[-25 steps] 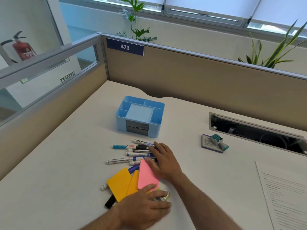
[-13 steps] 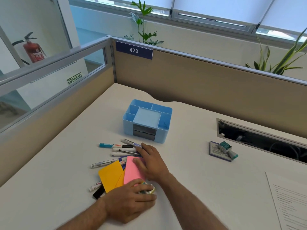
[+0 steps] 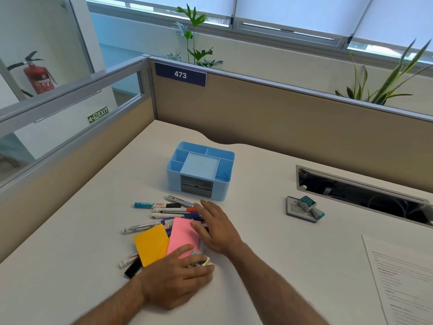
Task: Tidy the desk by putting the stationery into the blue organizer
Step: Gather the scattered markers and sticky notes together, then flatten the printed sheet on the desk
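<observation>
Where both hands lie flat — left hand (image 3: 174, 276) half-hiding small clip (image 3: 203, 262), grip unclear.

Only 1 view: a wide-angle camera on the person's head, looking forward and steeply down across the bench (image 3: 269, 231). Both forearms enter from the bottom edge, close to the lens. The partition (image 3: 281, 118) and the window (image 3: 293, 17) fill the far, upper part, bowed by the lens.
</observation>
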Tool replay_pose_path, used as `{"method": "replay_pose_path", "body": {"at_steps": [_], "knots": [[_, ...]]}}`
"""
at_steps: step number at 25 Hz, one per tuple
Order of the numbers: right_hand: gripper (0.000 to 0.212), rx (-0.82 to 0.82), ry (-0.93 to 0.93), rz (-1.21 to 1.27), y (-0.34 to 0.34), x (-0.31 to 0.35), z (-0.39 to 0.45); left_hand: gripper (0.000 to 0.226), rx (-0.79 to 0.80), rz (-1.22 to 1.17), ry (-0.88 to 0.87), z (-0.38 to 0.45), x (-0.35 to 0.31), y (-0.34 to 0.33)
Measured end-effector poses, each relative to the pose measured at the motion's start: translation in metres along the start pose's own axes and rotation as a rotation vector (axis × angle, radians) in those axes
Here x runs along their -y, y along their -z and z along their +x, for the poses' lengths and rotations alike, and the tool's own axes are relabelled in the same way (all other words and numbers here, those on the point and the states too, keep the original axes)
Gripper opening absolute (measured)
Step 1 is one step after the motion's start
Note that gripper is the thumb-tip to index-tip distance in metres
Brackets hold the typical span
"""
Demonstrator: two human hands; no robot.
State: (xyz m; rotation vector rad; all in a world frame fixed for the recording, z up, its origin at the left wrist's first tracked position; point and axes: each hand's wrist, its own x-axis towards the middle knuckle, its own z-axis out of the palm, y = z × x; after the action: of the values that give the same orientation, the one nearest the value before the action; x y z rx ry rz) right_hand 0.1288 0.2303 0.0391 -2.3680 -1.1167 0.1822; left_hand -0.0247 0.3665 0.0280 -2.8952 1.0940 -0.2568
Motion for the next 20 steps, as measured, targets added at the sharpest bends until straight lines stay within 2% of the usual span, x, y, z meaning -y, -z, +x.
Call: {"method": "replay_pose_path", "body": {"at_steps": [5, 10, 15, 17, 20], "knots": [[0.064, -0.065, -0.053, -0.021, 0.015, -0.017, -0.037, 0.043, -0.040, -0.008, 0.023, 0.003, 0.000, -0.001], [0.065, -0.205, -0.156, -0.024, 0.032, -0.051, -0.092, 0.047, -0.158, -0.107, 0.157, 0.037, 0.002, 0.005], [0.065, -0.329, -0.344, -0.103, 0.060, -0.105, -0.163, 0.048, -0.371, -0.385, 0.439, 0.117, -0.022, -0.003], [0.071, -0.366, -0.428, -0.138, 0.076, -0.125, -0.194, 0.051, -0.371, -0.474, 0.523, 0.155, -0.043, -0.008], [0.070, -0.427, -0.557, -0.217, 0.103, -0.155, -0.242, 0.055, -0.318, -0.562, 0.539, 0.213, -0.080, -0.014]]}}
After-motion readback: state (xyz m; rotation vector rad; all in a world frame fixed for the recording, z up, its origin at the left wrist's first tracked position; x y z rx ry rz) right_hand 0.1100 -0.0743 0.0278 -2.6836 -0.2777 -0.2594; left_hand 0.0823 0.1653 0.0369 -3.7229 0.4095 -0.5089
